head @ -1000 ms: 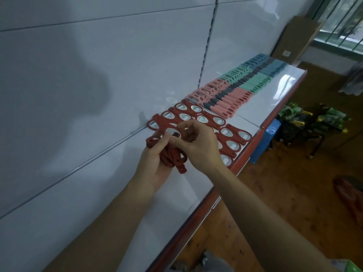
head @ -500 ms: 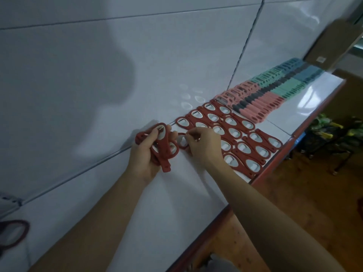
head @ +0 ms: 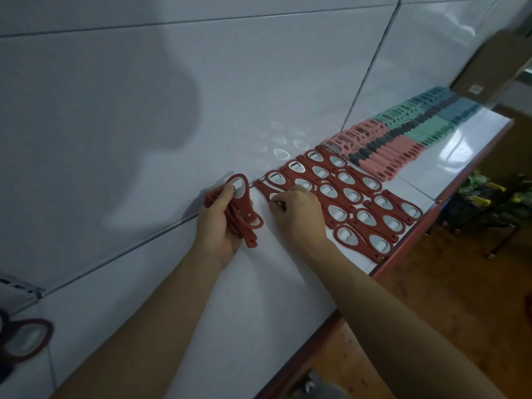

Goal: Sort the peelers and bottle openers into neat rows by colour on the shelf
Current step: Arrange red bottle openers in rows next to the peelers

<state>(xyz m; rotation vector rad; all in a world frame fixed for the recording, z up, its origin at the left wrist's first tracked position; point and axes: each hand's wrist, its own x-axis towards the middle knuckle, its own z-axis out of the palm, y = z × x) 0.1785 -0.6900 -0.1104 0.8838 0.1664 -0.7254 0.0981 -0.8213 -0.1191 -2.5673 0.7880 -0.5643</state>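
My left hand (head: 217, 226) grips a bundle of red bottle openers (head: 244, 217) just above the white shelf (head: 259, 298). My right hand (head: 296, 217) pinches one red bottle opener (head: 266, 190) lying flat on the shelf at the left end of the laid-out red openers (head: 354, 203). Those red openers lie in several rows. Beyond them lie rows of pink peelers (head: 383, 159), then green peelers (head: 431, 129) and blue peelers (head: 457, 112), with a dark row between them.
A dark red opener (head: 26, 339) lies at the far left of the shelf. The shelf's red front edge (head: 403, 251) runs diagonally on the right, with a wooden floor below. A cardboard box (head: 495, 64) stands behind the shelf's far end. Green and yellow goods (head: 489, 194) sit on the floor.
My right hand has moved from the bundle in my left hand to the shelf with one opener, setting it down at the end of the red rows. The view has shifted left.
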